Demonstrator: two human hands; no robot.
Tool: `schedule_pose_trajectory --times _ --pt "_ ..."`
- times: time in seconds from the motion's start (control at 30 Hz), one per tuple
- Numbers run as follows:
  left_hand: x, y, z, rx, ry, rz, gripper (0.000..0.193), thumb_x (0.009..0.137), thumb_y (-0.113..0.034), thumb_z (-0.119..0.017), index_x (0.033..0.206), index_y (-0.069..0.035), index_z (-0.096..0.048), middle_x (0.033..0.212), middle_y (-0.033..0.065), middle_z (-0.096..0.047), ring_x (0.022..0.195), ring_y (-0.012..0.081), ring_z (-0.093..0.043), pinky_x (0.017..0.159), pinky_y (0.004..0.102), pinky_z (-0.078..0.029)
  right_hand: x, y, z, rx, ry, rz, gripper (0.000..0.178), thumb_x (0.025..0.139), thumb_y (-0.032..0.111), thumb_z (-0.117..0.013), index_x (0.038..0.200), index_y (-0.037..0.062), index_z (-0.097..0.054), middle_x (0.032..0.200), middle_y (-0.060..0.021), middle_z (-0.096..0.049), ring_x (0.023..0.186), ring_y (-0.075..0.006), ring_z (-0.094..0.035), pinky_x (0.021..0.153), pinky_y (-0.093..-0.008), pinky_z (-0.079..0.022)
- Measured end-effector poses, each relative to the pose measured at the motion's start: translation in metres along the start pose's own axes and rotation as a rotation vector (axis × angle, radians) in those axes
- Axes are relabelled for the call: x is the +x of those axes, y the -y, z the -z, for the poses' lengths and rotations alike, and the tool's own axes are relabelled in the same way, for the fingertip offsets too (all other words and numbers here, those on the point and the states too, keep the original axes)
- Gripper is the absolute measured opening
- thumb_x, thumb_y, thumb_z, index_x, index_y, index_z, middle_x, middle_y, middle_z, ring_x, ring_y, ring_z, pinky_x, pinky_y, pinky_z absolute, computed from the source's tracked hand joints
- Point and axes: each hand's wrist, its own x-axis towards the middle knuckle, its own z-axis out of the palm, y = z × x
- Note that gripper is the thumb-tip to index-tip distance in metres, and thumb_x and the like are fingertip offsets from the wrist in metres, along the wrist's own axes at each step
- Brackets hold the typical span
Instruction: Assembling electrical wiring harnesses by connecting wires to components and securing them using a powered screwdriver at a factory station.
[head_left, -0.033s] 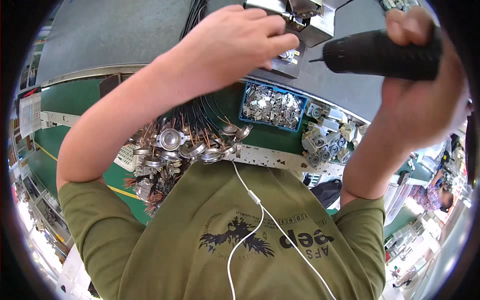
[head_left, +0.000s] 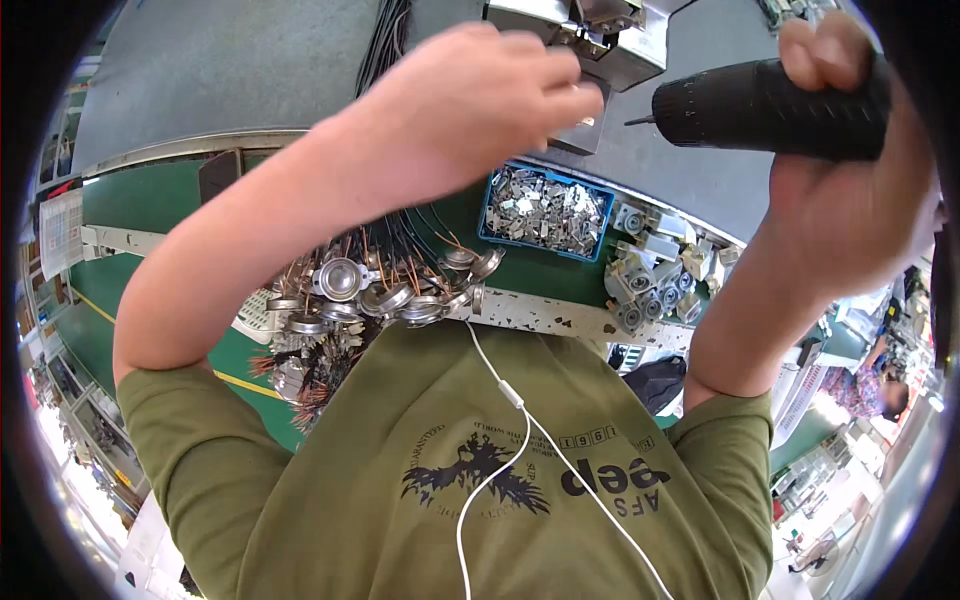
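My right hand grips a black electric screwdriver, held level at the upper right with its thin bit pointing left. Across from the bit, my left hand hangs over a dark block on the bench, its fingers curled and slightly blurred. Anything between those fingertips is hidden. Just behind the block stands a shiny metal fixture. Below my left forearm hangs a bunch of round metal parts on black wires with copper-coloured ends.
A blue tray of small metal pieces sits at the bench's near edge. Right of it lies a pile of whitish parts with round sockets. A white earphone cord runs down my green shirt. Another person is far off at the right.
My left hand has shifted slightly right and down, covering the part with brass-coloured tabs that showed on the dark block. The screwdriver has edged a little to the right.
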Motion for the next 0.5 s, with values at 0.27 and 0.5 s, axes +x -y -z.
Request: schedule_pose_trajectory --times 0.27,0.5 --pt "-0.004 -0.026 -0.015 -0.114 0.329 -0.212 0.004 0.081 -0.013 -0.069 0.080 -0.009 -0.069 0.079 0.0042 -0.068 0.081 0.0232 -0.071 0.074 0.0369 -0.056 -0.023 0.009 0.030 0.508 -0.465 -0.401 0.043 0.097 0.005 -0.070 0.135 -0.0014 -0.052 0.125 -0.0214 -0.064 0.112 -0.0281 -0.064 0.093 -0.0441 -0.056" --pt "-0.023 -0.023 0.003 -0.316 0.234 -0.045 0.011 0.082 -0.012 -0.069 0.089 -0.006 -0.063 0.078 0.0067 -0.062 0.080 0.0277 -0.068 0.074 0.0404 -0.054 -0.062 0.061 0.039 0.596 -0.338 -0.618 0.053 0.090 0.004 -0.073 0.138 0.0039 -0.052 0.133 -0.0216 -0.060 0.124 -0.0348 -0.061 0.101 -0.0496 -0.053"
